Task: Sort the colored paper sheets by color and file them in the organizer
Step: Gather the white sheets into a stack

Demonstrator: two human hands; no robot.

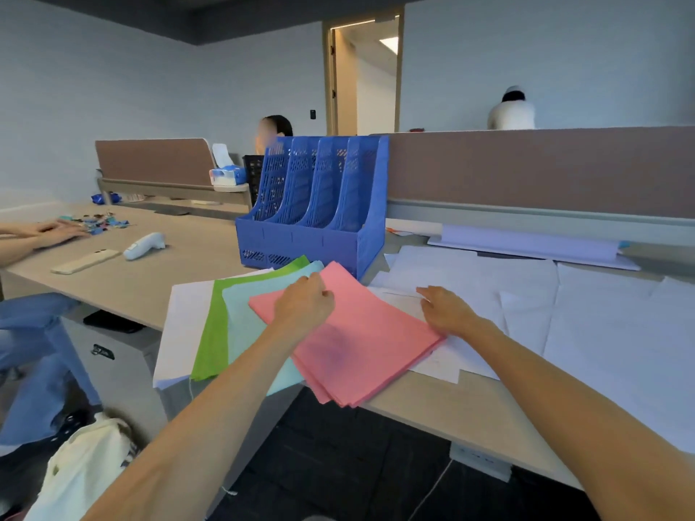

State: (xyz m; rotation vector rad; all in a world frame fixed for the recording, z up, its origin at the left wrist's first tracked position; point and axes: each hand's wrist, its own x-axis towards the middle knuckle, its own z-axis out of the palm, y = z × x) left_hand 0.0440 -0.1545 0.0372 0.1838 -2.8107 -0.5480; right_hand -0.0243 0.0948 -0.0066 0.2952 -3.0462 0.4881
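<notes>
Left hand (302, 306) grips the far edge of the pink sheets (361, 355), which overlap the light-blue sheets (240, 317) and green sheets (210, 332) at the desk (413, 415) edge; right hand (447, 312) lies flat and relaxed on white paper (601, 332); four-slot blue organizer (312, 227) stands upright just behind

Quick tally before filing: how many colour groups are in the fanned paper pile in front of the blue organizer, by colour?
Pink paper: 1
Light blue paper: 1
Green paper: 1
White paper, under the others: 1
Total: 4 groups
</notes>
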